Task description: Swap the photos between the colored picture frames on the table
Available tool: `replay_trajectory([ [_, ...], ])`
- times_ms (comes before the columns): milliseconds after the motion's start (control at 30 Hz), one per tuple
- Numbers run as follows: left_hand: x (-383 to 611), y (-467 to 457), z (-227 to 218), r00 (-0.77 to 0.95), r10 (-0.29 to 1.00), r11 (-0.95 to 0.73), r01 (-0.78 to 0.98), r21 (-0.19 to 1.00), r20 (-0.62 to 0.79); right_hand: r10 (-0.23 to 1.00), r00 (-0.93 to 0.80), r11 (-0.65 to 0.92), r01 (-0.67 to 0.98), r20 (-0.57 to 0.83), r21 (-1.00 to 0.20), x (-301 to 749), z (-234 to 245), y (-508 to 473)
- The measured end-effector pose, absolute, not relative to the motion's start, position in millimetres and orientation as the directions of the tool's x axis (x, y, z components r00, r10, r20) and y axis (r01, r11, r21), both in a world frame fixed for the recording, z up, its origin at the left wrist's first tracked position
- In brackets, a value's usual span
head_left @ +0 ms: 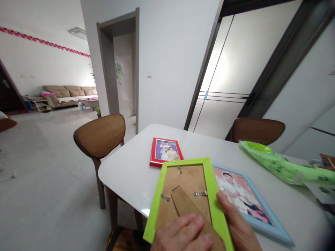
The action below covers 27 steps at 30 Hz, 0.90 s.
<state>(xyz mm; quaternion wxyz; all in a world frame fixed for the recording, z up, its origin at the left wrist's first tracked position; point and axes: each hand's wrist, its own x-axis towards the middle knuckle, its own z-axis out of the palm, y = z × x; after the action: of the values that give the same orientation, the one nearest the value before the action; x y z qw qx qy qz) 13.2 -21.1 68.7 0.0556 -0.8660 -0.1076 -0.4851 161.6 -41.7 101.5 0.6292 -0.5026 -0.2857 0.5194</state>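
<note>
A lime-green picture frame [209,174] is held up over the near side of the table, its brown backboard [187,179] facing me. Small metal clips [200,194] sit along the backboard's edges, and a brown stand flap [186,200] lies slanted across it. My left hand [183,233] has its fingers bent over the lower part of the flap; its thumb is out of sight. At the right edge, my right hand [238,223] grips the green frame, thumb on the rim. Beyond it lie a red-framed photo [167,150] and a larger light-blue-framed photo [243,195], both face up.
The white table [125,170] has rounded corners. A green plastic bag [282,167] lies on its right side. Brown wooden chairs stand at the left [102,136] and far right [258,130]. A patterned seat [125,238] shows below the near edge.
</note>
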Motion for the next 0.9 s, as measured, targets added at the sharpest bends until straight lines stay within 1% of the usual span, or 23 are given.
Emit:
replay_trajectory([
  [67,16,-23,59,0.555,0.11,-0.953,0.295,-0.072,0.825,0.921,0.258,-0.155,-0.44,-0.29,-0.884,165,93,-46],
  [100,18,-24,53,0.575,0.107,-0.948,0.306,-0.092,0.811,0.915,0.246,-0.184,-0.453,-0.321,-0.872,167,88,-46],
  [167,24,-25,39,0.598,0.118,-0.941,0.323,-0.103,0.793,0.924,0.214,-0.199,-0.445,-0.319,-0.873,172,76,-43],
  [233,31,-26,26,0.569,0.144,-0.932,0.353,-0.082,0.81,0.944,0.153,-0.21,-0.406,-0.292,-0.89,177,65,-37],
  [300,34,-25,15,0.546,0.172,-0.928,0.37,-0.052,0.82,0.96,0.104,-0.215,-0.32,-0.26,-0.923,182,55,-31],
  [333,34,-24,11,0.558,0.184,-0.93,0.366,-0.041,0.809,0.965,0.1,-0.212,-0.252,-0.244,-0.944,184,51,-27],
  [367,32,-23,10,0.599,0.198,-0.935,0.354,-0.034,0.776,0.969,0.114,-0.2,-0.159,-0.219,-0.967,187,47,-23],
  [433,24,-19,11,0.724,0.25,-0.943,0.334,-0.009,0.643,0.976,0.179,-0.146,0.098,-0.127,-0.984,191,42,-16],
  [467,19,-17,15,0.781,0.283,-0.944,0.331,0.016,0.557,0.975,0.212,-0.121,0.245,-0.069,-0.962,194,40,-14],
  [533,6,-12,23,0.856,0.345,-0.937,0.335,0.095,0.386,0.972,0.231,-0.088,0.516,0.039,-0.852,197,37,-9],
  [567,1,-9,28,0.875,0.367,-0.93,0.337,0.145,0.316,0.971,0.226,-0.087,0.622,0.072,-0.778,198,35,-8],
  [633,-7,-6,36,0.893,0.393,-0.908,0.341,0.242,0.217,0.973,0.207,-0.099,0.774,0.103,-0.626,198,33,-8],
  [700,-10,-6,43,0.903,0.409,-0.882,0.354,0.312,0.132,0.977,0.18,-0.098,0.858,0.117,-0.504,196,31,-9],
  [733,-11,-6,45,0.904,0.416,-0.869,0.363,0.338,0.099,0.979,0.163,-0.089,0.882,0.123,-0.463,195,31,-9],
  [800,-10,-6,49,0.903,0.426,-0.846,0.374,0.38,0.059,0.983,0.112,-0.042,0.907,0.144,-0.418,193,31,-8],
  [900,-8,-6,54,0.905,0.424,-0.828,0.371,0.419,0.036,0.986,0.042,0.023,0.922,0.16,-0.387,192,32,-4],
])
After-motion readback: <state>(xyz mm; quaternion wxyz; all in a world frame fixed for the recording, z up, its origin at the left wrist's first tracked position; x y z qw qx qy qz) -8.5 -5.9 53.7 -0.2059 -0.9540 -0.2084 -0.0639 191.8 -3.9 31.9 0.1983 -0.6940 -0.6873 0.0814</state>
